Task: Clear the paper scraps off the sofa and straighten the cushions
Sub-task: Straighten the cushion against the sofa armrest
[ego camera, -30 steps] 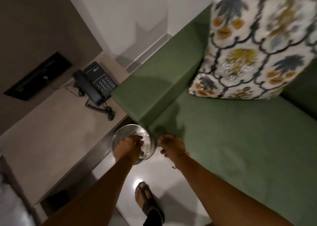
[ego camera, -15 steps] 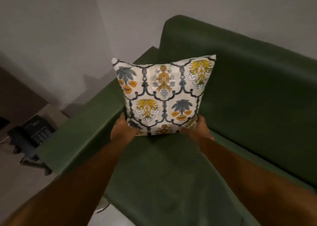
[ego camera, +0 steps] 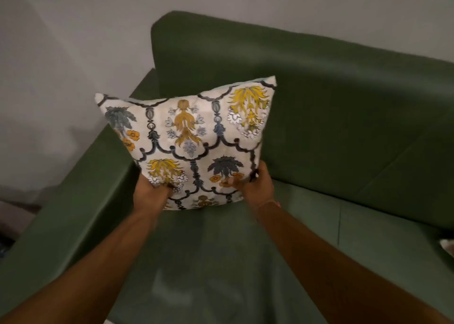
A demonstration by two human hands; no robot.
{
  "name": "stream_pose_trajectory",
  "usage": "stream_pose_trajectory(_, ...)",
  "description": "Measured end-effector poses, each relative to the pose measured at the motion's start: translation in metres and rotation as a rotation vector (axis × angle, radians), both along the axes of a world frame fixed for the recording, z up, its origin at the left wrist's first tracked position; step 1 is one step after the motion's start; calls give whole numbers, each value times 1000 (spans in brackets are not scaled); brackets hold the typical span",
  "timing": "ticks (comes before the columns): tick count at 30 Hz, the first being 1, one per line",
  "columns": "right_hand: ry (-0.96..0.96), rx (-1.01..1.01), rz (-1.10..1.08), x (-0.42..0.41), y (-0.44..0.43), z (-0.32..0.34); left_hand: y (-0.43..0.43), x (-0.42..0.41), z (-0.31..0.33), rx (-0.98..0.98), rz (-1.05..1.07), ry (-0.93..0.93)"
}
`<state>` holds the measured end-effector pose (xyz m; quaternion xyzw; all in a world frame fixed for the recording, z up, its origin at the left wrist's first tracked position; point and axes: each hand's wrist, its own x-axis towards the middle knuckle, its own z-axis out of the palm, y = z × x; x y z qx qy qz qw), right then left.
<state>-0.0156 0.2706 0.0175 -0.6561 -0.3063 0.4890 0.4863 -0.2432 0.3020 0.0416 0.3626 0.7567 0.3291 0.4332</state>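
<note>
— Two hands on one cushion point(ego camera: 194, 141)?
— Yes. The left hand point(ego camera: 151, 192) is clamped on its lower left corner, the right hand point(ego camera: 254, 185) on its lower right edge, thumb pressed into the front.
— And where does it sit?
— Upright between the hands, just above the green sofa point(ego camera: 344, 117) seat, in the corner by the armrest beyond the left hand. A pale scrap point(ego camera: 447, 245) shows well right of the right hand.
</note>
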Motion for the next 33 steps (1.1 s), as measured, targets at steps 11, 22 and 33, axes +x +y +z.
stream_pose_trajectory(11, -65, -53, -291, 80, -84, -12, 7, 99, -3, 11, -491, 7)
stream_pose_trajectory(22, 37, -140, -357, 155, -173, 0, -73, 174, 14, -570, -1002, 416)
stream_pose_trajectory(33, -97, -340, -857, 383, -383, 23, -198, 499, 8, -300, -1245, 2)
